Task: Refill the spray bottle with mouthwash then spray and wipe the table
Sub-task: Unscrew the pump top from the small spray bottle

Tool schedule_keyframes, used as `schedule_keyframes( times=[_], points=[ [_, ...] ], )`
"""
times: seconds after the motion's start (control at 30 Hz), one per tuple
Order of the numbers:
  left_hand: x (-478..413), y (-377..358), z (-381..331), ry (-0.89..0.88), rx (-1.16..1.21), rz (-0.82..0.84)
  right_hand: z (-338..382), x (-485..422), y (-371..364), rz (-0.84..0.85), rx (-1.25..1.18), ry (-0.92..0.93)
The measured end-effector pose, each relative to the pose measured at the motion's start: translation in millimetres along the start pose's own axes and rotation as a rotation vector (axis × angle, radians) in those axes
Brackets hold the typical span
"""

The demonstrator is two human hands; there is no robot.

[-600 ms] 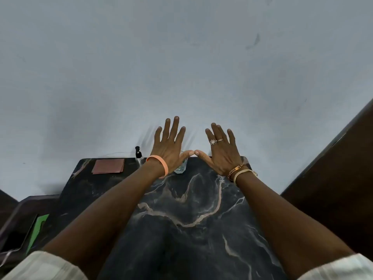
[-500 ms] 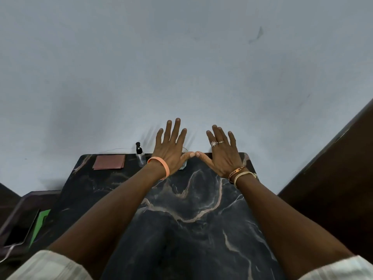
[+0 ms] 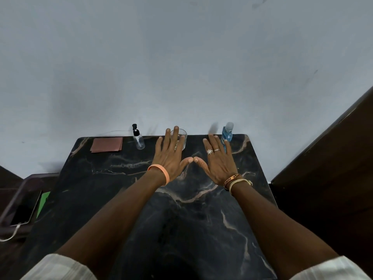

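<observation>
Both my hands are stretched out flat over the black marble table (image 3: 101, 178), thumbs touching tip to tip. My left hand (image 3: 171, 156) has straight fingers and partly covers a clear glass (image 3: 182, 138) at the far edge. My right hand (image 3: 219, 162), also flat with spread fingers, lies in front of a blue mouthwash bottle (image 3: 227, 134). A small clear spray bottle (image 3: 138, 138) with a black pump top stands upright left of the glass. A folded brown cloth (image 3: 107, 144) lies at the far left corner. Neither hand holds anything.
A grey wall rises right behind the table. A dark wooden panel (image 3: 333, 168) stands on the right. On the left, a low side surface carries a phone (image 3: 25, 209) with a white cable and a green sheet (image 3: 43, 202).
The view has tilted down, so the table's far edge sits higher in frame. The glass and the mouthwash bottle now show beyond my fingers. My hands stay flat, thumbs together.
</observation>
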State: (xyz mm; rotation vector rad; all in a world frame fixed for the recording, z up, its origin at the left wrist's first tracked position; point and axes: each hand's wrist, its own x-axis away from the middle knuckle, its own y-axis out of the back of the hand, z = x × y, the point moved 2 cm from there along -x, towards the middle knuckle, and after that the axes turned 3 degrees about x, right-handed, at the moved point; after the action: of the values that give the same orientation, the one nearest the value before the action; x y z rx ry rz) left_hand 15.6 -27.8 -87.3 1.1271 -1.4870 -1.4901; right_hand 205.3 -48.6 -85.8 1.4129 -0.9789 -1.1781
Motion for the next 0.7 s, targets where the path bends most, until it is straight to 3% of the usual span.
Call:
schedule_keyframes(
  times=[0.7],
  points=[
    [78.1,-93.8,-15.1,0.061,0.151,0.233,26.0,79.6,-84.1,0.278,-0.083,0.004]
  ],
)
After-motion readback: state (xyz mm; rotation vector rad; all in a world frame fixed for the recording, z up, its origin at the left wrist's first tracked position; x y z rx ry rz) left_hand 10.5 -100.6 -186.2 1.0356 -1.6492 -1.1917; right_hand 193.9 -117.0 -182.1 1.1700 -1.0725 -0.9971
